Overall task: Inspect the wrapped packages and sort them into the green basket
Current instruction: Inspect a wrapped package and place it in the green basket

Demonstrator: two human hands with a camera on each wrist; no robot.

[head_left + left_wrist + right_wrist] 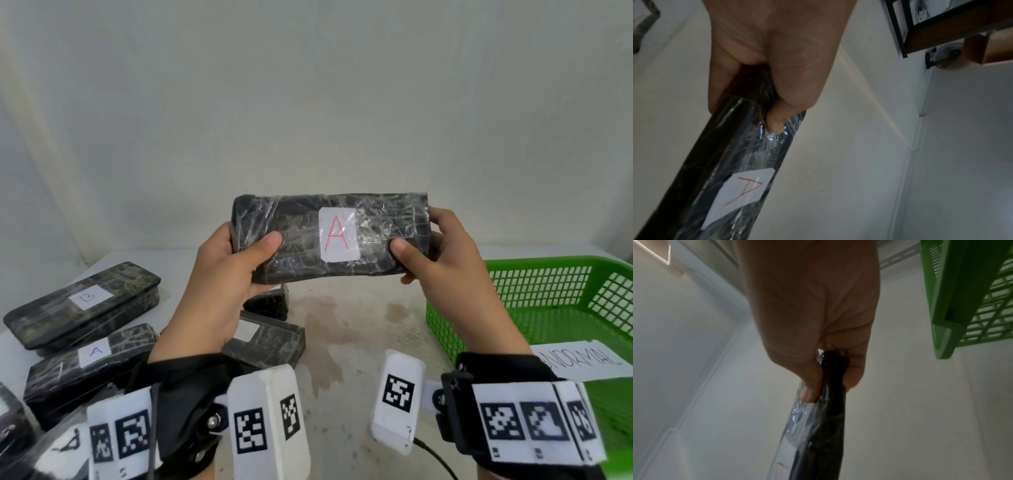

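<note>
I see both hands raised above the table: my left hand (228, 274) and right hand (442, 253) grip the package (298, 236) ends.

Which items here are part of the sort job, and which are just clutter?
Job:
- held package, red A label, gripped by left hand and right hand
- package marked B, package marked A, two more packages on the table
- green basket with paper sign

Lying about:
- brown stains on the table
- framed picture on the wall
</note>
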